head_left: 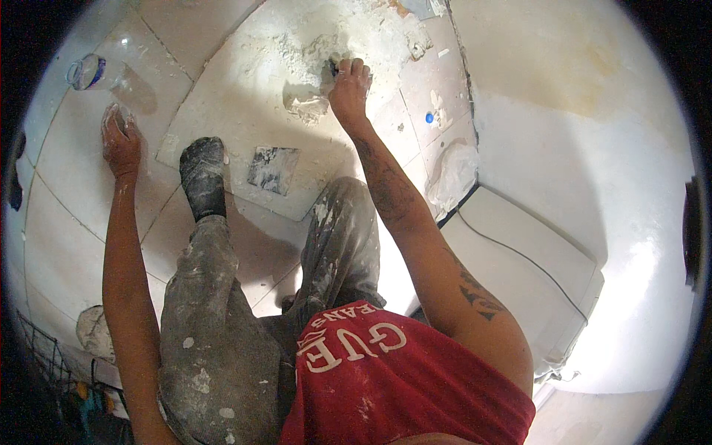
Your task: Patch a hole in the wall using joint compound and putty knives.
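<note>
My right hand (348,90) is closed round a dark tool (333,69), mostly hidden by the fingers, so its kind is unclear. It works low in a heap of whitish powder and paste (308,48) on a pale board (215,100). Just below that hand lies a thick lump of wet paste (307,110). My left hand (122,142), its fingertips coated white, is held out over the tiles with fingers somewhat apart and nothing visible in them. Beyond it a clear plastic bottle (87,72) with a blue band lies on the floor.
A smeared dark square plate (273,170) rests on the board near my socked foot (202,167). On the tiles at right are a blue cap (429,117) and a crumpled clear bag (454,174). A white panel with a cable (530,259) stands beside the wall (630,170).
</note>
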